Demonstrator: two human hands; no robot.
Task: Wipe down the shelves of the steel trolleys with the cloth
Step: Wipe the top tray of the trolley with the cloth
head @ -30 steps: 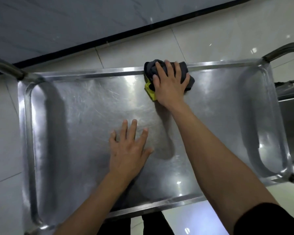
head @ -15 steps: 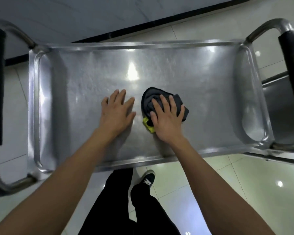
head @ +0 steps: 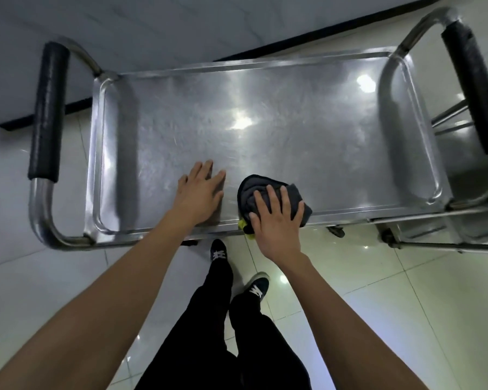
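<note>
The top shelf (head: pixel 293 114) of a steel trolley lies below me, shiny and scratched, with a raised rim. A bunched dark grey cloth (head: pixel 251 190) with a yellow edge sits at the shelf's near rim. My right hand (head: pixel 275 220) presses flat on the cloth, fingers spread over it. Just to its left, my left hand (head: pixel 202 192) rests flat and open on the bare steel, holding nothing.
Black padded handles stand at the trolley's left end (head: pixel 47 108) and right end (head: pixel 473 88). A second steel trolley (head: pixel 434 229) stands to the right. My legs and shoes (head: pixel 237 277) are on the tiled floor before the near rim. A wall with black skirting runs behind.
My right hand has dragged the cloth from the far rim back to the near rim. My left hand has stayed flat on the shelf, and my view has pulled back from the trolley.
</note>
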